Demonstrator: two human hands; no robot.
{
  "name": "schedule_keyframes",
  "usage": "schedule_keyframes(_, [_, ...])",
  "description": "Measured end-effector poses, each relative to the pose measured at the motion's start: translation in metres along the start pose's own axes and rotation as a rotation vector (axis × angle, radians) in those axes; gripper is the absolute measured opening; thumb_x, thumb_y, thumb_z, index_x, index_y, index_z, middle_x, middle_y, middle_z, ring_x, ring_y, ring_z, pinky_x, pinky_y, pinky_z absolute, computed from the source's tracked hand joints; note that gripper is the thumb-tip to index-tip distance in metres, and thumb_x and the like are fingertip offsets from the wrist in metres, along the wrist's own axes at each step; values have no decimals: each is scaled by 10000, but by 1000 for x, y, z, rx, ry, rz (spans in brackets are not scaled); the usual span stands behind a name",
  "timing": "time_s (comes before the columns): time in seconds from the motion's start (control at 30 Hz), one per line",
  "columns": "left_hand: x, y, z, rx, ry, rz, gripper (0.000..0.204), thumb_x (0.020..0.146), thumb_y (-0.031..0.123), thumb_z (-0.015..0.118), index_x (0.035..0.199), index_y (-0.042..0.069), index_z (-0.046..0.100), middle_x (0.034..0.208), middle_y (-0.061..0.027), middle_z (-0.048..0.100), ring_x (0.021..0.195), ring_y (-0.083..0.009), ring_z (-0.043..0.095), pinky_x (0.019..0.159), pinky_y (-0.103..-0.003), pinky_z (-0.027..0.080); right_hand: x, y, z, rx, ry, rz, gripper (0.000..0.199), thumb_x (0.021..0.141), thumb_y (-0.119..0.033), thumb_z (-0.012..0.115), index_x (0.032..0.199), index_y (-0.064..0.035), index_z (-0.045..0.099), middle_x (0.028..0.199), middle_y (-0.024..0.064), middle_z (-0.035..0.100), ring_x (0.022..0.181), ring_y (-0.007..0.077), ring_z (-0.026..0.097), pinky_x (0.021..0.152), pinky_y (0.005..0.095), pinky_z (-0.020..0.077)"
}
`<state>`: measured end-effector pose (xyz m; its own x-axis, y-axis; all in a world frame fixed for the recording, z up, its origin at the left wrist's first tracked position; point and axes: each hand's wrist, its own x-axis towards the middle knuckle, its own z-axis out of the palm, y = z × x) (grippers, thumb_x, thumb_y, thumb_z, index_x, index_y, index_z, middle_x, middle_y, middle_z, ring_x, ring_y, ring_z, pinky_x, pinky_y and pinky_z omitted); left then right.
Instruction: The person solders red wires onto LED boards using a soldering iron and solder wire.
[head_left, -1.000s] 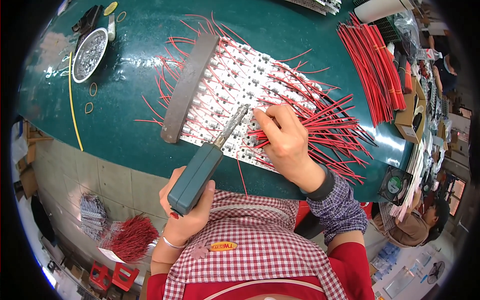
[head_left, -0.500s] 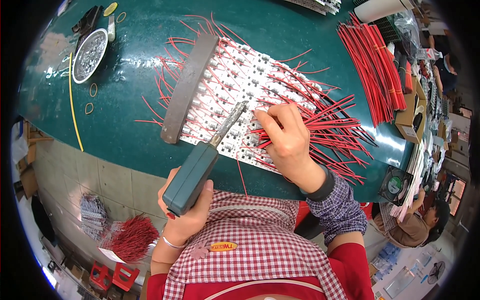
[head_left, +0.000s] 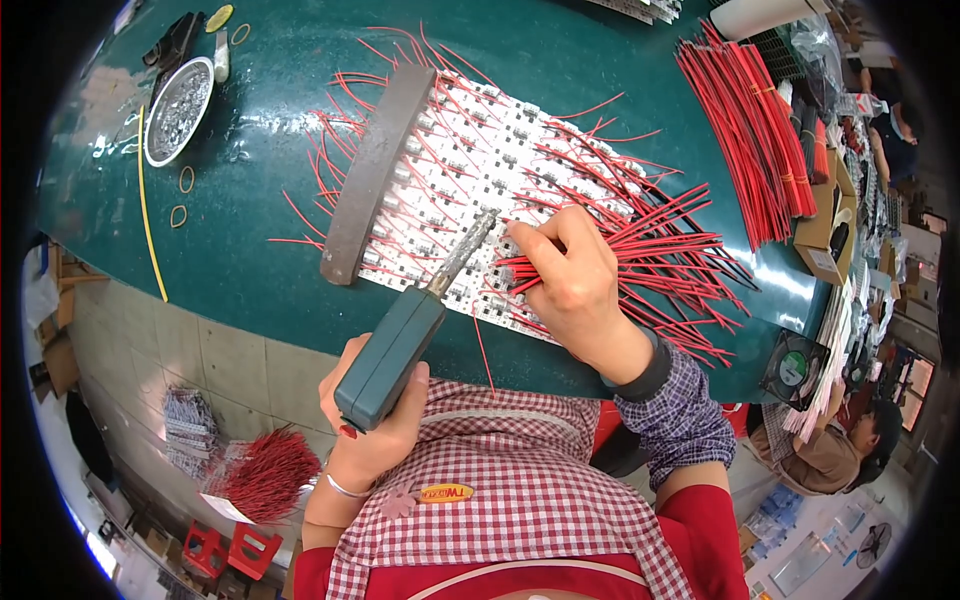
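Observation:
My left hand [head_left: 375, 415] is closed around the green body of a soldering gun [head_left: 390, 355]. Its metal tip slants up and right, ending over the middle of a white circuit board panel [head_left: 510, 145]. Close beside that tip, my right hand [head_left: 575, 285] pinches a bundle of red and black wires [head_left: 660, 250], whose loose ends fan out to the right. Many thin red wires stick out from the panel. A dark grey bar [head_left: 375, 180] lies across the panel's left part. Whether the tip touches the board is hard to tell.
A metal bowl [head_left: 180, 110] of silvery bits stands at the far left, near a yellow strip [head_left: 147, 205] and rubber bands. More red wires [head_left: 745, 140] lie at the far right beside a cardboard box [head_left: 828, 225]. A small fan [head_left: 793, 368] sits at the right edge. Another person [head_left: 840, 445] is at the right.
The soldering gun and my left hand have shifted slightly to the right, the tip dipping a little. My right hand keeps the wires at nearly the same place.

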<state>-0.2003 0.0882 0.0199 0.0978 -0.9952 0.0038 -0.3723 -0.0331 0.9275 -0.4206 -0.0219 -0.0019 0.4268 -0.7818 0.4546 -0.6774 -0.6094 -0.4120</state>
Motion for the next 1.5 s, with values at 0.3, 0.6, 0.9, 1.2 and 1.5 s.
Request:
schedule_keyframes(0.3, [0,5,0,-4,-26,-29,198,767,-53,728,957,-49,672,880,-115,660,654,-198,645,602,-285,498,1,0,-2,34,-41,28,368,597,107,621,957,44,668,782,105,455,721,261,533,551,374,440])
schedule_keyframes(0.6, [2,6,0,57,-47,16,161,779,-50,730,912,-42,638,860,-103,660,635,-178,643,590,-270,494,1,0,1,34,-25,51,347,598,104,619,933,36,680,764,102,450,713,258,535,541,376,440])
schedule_keyframes(0.9, [-5,5,0,71,-39,8,183,764,-47,742,925,-43,654,853,-124,656,633,-198,648,588,-290,503,0,1,1,27,-32,49,360,596,102,622,944,30,681,764,100,448,709,256,534,537,376,437])
schedule_keyframes(1.2, [-24,-7,-7,88,-18,17,234,764,-40,746,992,-51,696,953,-172,680,707,-246,693,619,-307,540,-1,1,1,17,-20,54,375,584,113,620,942,20,685,789,103,466,717,258,554,543,374,454])
schedule_keyframes(1.5, [-19,2,-1,77,-32,-14,234,767,-54,741,995,-67,691,998,-165,694,729,-230,705,648,-294,547,-7,5,2,81,-16,84,463,577,124,683,1016,-19,718,789,94,489,696,255,552,574,382,452])
